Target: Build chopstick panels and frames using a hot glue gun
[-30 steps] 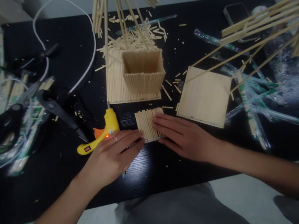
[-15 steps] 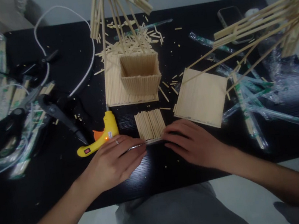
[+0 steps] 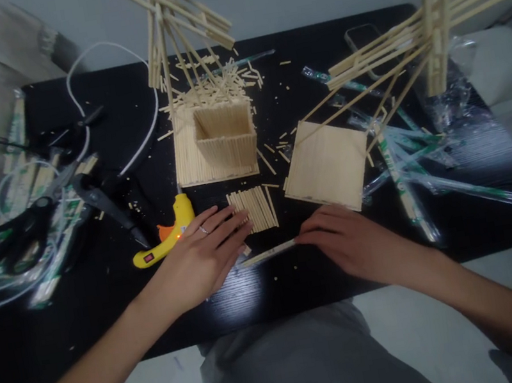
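A short row of cut wooden sticks [image 3: 255, 210] lies side by side on the black table, its rightmost stick slightly tilted apart. My left hand [image 3: 202, 252], wearing a ring, rests with fingers stretched over the row's left end, holding nothing visible. In front of the row, my right hand [image 3: 341, 239] pinches the right end of a thin, pale, ruler-like strip [image 3: 270, 253], which slants toward my left hand. Left of that hand lies a yellow hot glue gun [image 3: 181, 215] with an orange trigger and a small lit light.
Behind the row stands a stick-built box on a base [image 3: 187, 157], backed by loose stick offcuts. A second stick structure's square base [image 3: 327, 164] is at right, near plastic wrappers [image 3: 479, 188]. Scissors [image 3: 25, 238], cutting pliers [image 3: 107, 205] and a white cable [image 3: 155, 123] lie left.
My right hand has moved right, drawing the strip away from the row's front edge. My left hand has opened out over the row's left end. The camera view has shifted.
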`<state>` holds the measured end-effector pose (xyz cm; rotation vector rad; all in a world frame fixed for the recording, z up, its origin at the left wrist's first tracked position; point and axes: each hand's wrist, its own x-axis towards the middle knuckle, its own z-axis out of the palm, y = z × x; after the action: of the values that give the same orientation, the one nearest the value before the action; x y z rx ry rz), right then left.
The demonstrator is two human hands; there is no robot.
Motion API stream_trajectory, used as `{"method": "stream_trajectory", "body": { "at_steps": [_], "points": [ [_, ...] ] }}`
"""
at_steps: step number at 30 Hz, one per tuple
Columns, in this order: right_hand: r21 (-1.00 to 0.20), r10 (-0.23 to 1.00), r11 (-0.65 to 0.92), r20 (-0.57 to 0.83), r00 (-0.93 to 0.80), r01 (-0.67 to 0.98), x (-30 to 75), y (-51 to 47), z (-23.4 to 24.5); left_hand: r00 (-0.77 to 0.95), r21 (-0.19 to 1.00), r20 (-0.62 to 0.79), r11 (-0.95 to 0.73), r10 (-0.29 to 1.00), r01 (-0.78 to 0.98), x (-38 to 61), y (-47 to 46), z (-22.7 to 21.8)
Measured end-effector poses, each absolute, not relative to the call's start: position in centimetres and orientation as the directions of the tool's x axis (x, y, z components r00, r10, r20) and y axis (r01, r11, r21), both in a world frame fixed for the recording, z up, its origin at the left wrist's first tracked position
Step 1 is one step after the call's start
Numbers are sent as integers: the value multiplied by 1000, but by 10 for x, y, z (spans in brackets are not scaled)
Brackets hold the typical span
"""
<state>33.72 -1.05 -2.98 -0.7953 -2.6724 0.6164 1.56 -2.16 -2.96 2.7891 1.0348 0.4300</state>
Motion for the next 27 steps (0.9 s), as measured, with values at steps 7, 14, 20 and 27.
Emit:
{"method": "stream_trajectory", "body": {
  "at_steps": [7, 14, 20, 27],
  "points": [
    [-460, 628, 714, 87, -773, 528, 354, 0, -18, 719, 283, 211, -745, 662, 604, 7, -10, -26],
    [-490, 625, 725, 170, -762, 485, 324, -8, -28, 763, 405, 168, -750, 624, 523, 8, -13, -9],
    [-500, 569, 751, 160, -807, 431, 315, -12, -35, 754, 394, 173, -746, 634, 537, 7, -17, -14],
    [-596, 576, 667, 32, -817, 448, 335, -7, -23, 752, 442, 138, -720, 645, 536, 1, -13, -12]
  ]
}}
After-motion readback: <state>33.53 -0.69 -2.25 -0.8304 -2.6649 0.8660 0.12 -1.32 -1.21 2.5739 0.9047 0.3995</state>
